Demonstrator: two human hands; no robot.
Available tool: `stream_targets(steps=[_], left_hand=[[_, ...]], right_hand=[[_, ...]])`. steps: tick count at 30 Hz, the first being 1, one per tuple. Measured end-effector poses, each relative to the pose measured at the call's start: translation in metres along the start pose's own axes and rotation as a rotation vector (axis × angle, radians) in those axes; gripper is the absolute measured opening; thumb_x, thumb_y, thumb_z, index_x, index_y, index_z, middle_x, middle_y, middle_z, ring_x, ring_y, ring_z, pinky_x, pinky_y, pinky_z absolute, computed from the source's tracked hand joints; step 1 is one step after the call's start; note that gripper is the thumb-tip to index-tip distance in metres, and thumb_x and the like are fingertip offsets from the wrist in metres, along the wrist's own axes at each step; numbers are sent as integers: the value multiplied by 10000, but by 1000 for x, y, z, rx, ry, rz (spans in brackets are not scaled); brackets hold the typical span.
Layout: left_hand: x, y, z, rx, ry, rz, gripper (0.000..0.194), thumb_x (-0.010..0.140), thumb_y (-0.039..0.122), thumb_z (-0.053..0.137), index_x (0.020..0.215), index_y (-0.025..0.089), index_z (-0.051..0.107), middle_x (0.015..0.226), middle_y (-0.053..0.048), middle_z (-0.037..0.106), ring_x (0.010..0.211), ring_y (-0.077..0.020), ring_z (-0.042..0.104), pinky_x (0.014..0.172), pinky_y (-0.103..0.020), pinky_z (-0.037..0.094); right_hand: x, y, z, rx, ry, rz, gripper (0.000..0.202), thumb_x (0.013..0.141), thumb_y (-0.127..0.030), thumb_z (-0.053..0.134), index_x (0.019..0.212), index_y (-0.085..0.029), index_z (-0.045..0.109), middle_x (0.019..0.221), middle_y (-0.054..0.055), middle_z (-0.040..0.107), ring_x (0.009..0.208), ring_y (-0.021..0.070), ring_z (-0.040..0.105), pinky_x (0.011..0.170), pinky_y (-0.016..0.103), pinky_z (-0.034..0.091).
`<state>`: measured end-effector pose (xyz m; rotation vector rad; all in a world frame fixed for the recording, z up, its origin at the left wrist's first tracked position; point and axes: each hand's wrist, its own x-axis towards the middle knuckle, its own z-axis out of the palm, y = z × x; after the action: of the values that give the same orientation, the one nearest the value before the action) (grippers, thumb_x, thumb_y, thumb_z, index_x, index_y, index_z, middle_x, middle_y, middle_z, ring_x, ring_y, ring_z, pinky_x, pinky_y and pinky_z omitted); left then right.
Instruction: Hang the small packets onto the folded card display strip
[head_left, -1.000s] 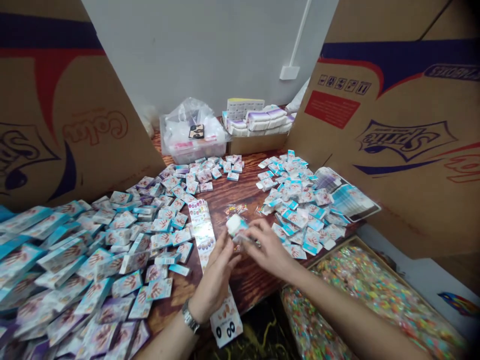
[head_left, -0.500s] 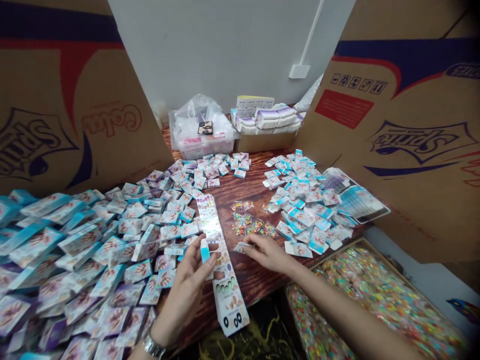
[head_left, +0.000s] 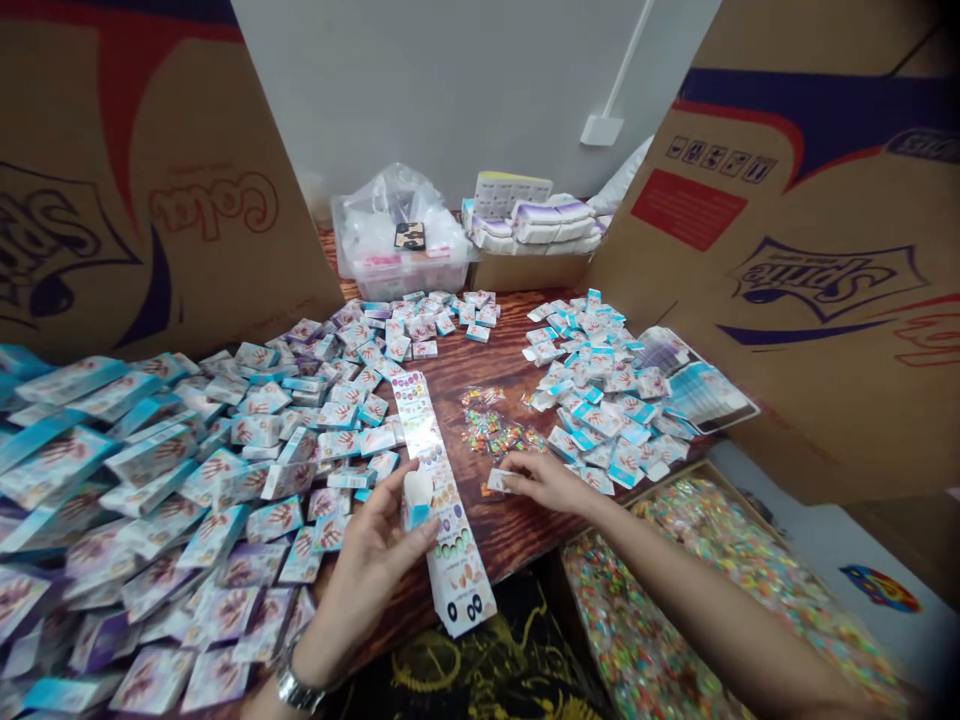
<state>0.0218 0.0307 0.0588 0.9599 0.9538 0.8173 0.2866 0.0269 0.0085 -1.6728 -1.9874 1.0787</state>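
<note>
While the left hand [head_left: 369,553] grips a small blue-and-white carton [head_left: 418,512], the right hand [head_left: 546,482] pinches a small white piece [head_left: 497,481].
Carton left, piece right of the long white printed strip [head_left: 456,562] on the red-brown wood-grain table [head_left: 517,538]; grey wall [head_left: 480,90] beyond it.

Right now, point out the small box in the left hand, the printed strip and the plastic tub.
Small box [head_left: 418,490]: head view, its white part.
Printed strip [head_left: 441,488]: head view, middle of its face.
Plastic tub [head_left: 409,282]: head view, its front wall.
</note>
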Motion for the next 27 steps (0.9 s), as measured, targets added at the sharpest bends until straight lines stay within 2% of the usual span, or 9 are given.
stream_targets(steps=[3, 6, 10, 14, 17, 20, 23, 25, 27], left_hand=[[0, 1, -1, 21, 19, 22, 648, 663, 272, 747, 1242, 216, 463, 1300, -104, 530, 1153, -251, 537, 944, -363, 465], [-1, 0, -4, 57, 43, 24, 572, 640, 259, 759, 1153, 198, 512, 1198, -101, 601, 1072, -238, 589, 928, -358, 472], [-3, -7, -7, 96, 35, 20, 474, 643, 245, 760, 1063, 200, 545, 1051, -75, 667, 930, -216, 641, 857, -343, 503], [-4, -16, -10, 178, 52, 84, 443, 686, 258, 733, 1085, 226, 544, 1038, -54, 667, 922, -214, 636, 832, -330, 496], [-4, -21, -16, 351, 129, 157, 455, 665, 262, 752, 1086, 234, 583, 996, -50, 675, 906, -231, 624, 825, -325, 472], [-4, -22, -21, 465, 163, 225, 445, 668, 266, 748, 1092, 244, 613, 1039, -61, 672, 995, -264, 591, 893, -346, 428], [-2, -23, -21, 592, 148, 292, 432, 717, 265, 704, 1136, 240, 599, 1105, -78, 654, 1064, -276, 562, 946, -376, 395], [-1, -24, -20, 691, 115, 339, 437, 756, 244, 657, 1182, 224, 560, 1142, -92, 637, 1063, -270, 566, 943, -398, 404], [0, -27, -19, 789, 84, 396, 445, 777, 197, 609, 1213, 199, 518, 1173, -106, 616, 1071, -263, 564, 935, -421, 419]], right_hand=[[9, 4, 9, -34, -48, 9, 163, 863, -291, 537, 944, -171, 611, 762, -3, 635, 665, 133, 571, 575, 210, 384], [19, 8, 16, -113, -65, 40, 247, 788, -261, 627, 1014, -170, 587, 768, 4, 633, 665, 147, 568, 583, 220, 373], [31, 10, 18, -237, -72, 73, 189, 727, -230, 676, 888, -163, 602, 811, 42, 626, 749, 184, 566, 645, 245, 369], [30, 6, 19, -317, -56, 60, 136, 735, -232, 667, 822, -162, 590, 888, 73, 609, 836, 208, 560, 688, 262, 374], [21, -2, 17, -325, -34, 39, 128, 813, -294, 602, 829, -169, 579, 820, 55, 620, 778, 192, 576, 668, 260, 386], [10, -22, 8, -283, 28, 9, 164, 892, -320, 505, 955, -179, 561, 825, 38, 645, 752, 171, 596, 667, 257, 411], [2, -56, -4, -175, 203, -102, 243, 904, -318, 509, 1119, -207, 525, 973, 41, 657, 879, 171, 605, 758, 277, 438], [-1, -82, -9, -144, 270, -243, 205, 910, -320, 508, 1080, -218, 561, 983, 35, 653, 915, 166, 595, 787, 282, 441], [-2, -103, -8, -212, 277, -384, 167, 926, -301, 479, 1000, -204, 593, 931, 36, 643, 874, 152, 589, 751, 261, 447]])
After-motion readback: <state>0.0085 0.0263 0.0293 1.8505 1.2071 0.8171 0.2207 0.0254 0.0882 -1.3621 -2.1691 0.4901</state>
